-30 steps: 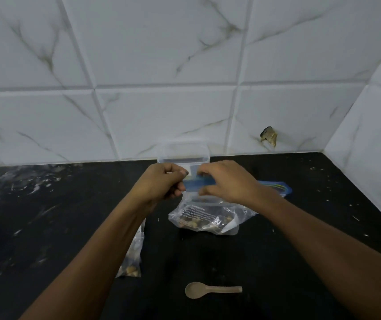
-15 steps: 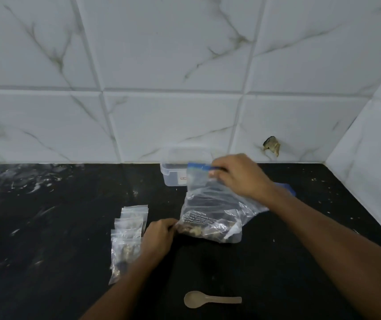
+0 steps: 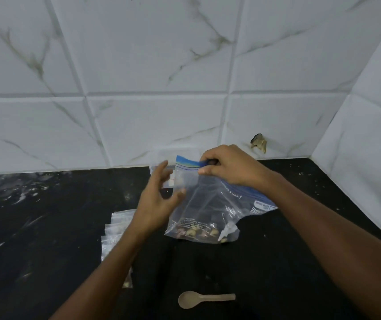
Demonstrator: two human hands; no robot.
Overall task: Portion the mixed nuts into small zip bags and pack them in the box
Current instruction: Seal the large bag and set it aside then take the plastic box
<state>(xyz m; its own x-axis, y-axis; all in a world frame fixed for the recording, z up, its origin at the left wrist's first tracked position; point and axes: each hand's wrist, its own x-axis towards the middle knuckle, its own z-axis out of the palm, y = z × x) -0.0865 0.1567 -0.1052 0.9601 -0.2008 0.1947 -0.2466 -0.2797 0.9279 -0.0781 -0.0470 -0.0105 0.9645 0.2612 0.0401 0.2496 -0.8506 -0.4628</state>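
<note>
Clear big bag [image 3: 208, 204] at frame centre, pinched at its blue zip by right hand [image 3: 228, 167]; left hand [image 3: 159, 199] released, fingers spread beside it. Few nuts [image 3: 198, 232] left inside. Small zip bags [image 3: 118, 227] stacked lower left, seemingly filled; box [image 3: 161, 174] behind, not yet packed.

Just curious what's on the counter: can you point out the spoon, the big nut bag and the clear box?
spoon [image 3: 206, 299]: head view, where bowl meets handle.
nut bag [image 3: 202, 204]: head view, clear middle panel.
box [image 3: 161, 168]: head view, left rim beside the bag.
</note>
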